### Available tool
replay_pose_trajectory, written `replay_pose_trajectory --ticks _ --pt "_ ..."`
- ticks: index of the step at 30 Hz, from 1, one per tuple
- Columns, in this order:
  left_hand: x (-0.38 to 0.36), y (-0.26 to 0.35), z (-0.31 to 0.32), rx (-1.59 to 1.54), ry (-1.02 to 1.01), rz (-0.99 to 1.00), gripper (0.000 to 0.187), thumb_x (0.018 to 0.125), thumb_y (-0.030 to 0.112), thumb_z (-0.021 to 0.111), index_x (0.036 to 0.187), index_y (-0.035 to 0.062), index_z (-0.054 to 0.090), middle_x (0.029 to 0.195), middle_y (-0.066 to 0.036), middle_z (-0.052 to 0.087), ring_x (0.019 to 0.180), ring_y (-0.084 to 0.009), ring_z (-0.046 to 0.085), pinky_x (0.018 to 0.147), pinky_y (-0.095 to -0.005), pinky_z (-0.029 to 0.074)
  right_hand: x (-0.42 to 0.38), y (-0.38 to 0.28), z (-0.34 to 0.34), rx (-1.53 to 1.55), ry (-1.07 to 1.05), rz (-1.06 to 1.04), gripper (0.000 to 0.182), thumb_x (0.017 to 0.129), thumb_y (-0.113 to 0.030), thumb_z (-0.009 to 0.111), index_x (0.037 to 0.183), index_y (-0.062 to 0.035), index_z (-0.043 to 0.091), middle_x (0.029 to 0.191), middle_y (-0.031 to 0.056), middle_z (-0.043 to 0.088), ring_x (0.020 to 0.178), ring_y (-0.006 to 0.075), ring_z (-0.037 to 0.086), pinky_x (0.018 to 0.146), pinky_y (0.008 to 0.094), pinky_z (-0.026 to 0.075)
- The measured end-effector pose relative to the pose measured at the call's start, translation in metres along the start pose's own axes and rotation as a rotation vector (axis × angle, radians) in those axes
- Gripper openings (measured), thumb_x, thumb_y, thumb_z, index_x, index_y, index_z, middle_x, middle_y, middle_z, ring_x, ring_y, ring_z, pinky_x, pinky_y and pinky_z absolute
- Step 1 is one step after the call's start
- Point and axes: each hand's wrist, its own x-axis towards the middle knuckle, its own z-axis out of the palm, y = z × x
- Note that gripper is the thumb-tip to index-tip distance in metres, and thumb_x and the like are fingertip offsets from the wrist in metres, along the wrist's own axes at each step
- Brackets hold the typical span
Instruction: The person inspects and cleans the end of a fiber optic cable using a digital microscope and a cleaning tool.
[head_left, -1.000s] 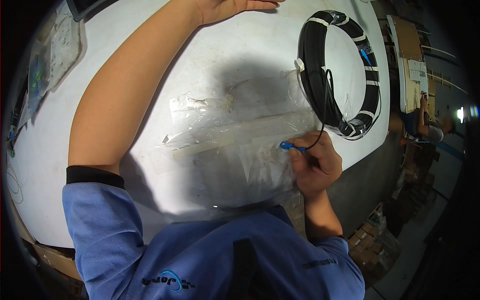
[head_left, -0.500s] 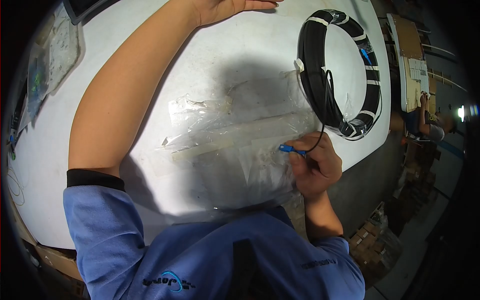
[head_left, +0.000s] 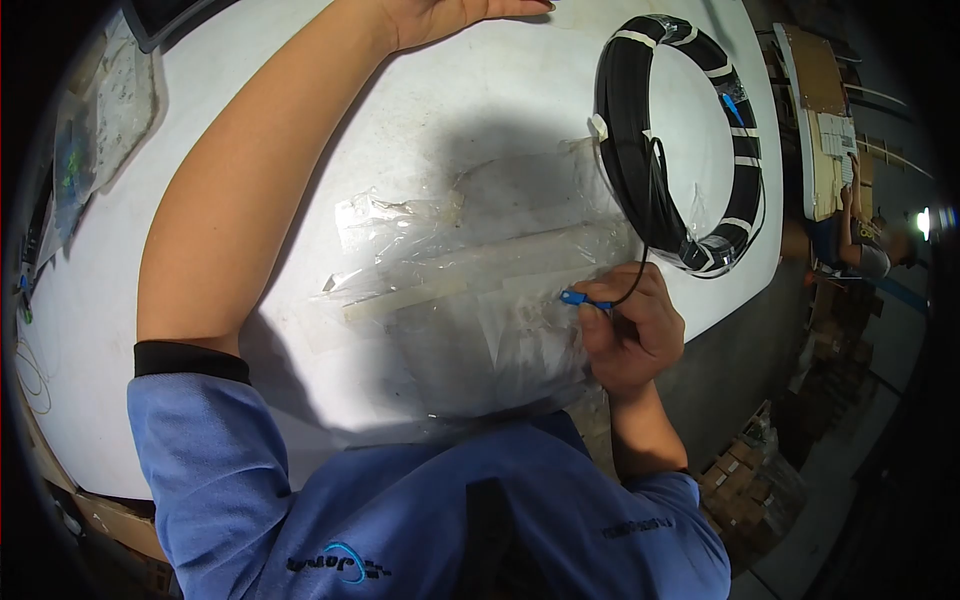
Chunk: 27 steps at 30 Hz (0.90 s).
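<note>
Between the thumb and fingers of my right hand [head_left: 635,335] is a blue fiber-optic connector [head_left: 574,297], its tip pointing left. A thin black lead runs from it up to a coil of black cable [head_left: 628,140], bound with white ties and clear wrap. A second blue connector [head_left: 731,105] sits on the coil's right side. Under and left of my right hand, crumpled clear plastic bags [head_left: 450,270] lie on the white table [head_left: 420,130]. My left hand [head_left: 450,18] reaches to the top edge, partly cut off, fingers stretched out; nothing shows in it.
A dark flat-edged object [head_left: 165,20] stands at the table's upper left. Clear bags with small green parts [head_left: 75,160] lie along the left edge. Over on the right, another person [head_left: 862,245] works at a separate table [head_left: 822,150]. Cardboard boxes [head_left: 735,470] are stacked on the floor.
My hands and the connector stay almost in place. Across the room, the other person's arm has shifted slightly.
</note>
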Motion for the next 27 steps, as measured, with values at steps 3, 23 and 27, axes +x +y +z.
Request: replay_pose_trajectory --ticks 3,23,27 --pt "-0.0007 0.0003 0.0011 0.009 0.01 -0.003 0.077 0.104 0.07 0.042 0.109 -0.0027 0.067 0.093 -0.014 0.075 0.091 -0.029 0.076 0.089 -0.0438 0.062 0.0042 0.0004 0.0014 -0.033 -0.03 -0.065 0.018 0.081 -0.005 0.084 0.096 -0.0047 0.075 0.086 0.0077 0.076 0.078 0.0242 0.069 0.07 0.0318 0.055" --pt "-0.0005 0.0009 -0.0016 -0.003 -0.002 -0.005 0.078 0.103 0.071 0.043 0.109 -0.0026 0.067 0.092 -0.014 0.075 0.09 -0.0289 0.076 0.087 -0.0434 0.063 0.0105 -0.002 0.0066 -0.031 -0.037 -0.099 0.016 0.083 -0.009 0.084 0.093 -0.0047 0.072 0.085 0.0065 0.075 0.077 0.0234 0.068 0.07 0.0335 0.056" --pt "0.0012 -0.0002 0.0007 -0.005 -0.008 0.008 0.077 0.103 0.071 0.043 0.111 -0.0023 0.066 0.091 -0.015 0.075 0.09 -0.0298 0.076 0.087 -0.0438 0.062 0.0093 -0.0037 0.005 -0.023 -0.037 -0.068 0.018 0.083 -0.01 0.085 0.094 -0.005 0.073 0.087 0.0068 0.076 0.079 0.0243 0.069 0.071 0.034 0.056"
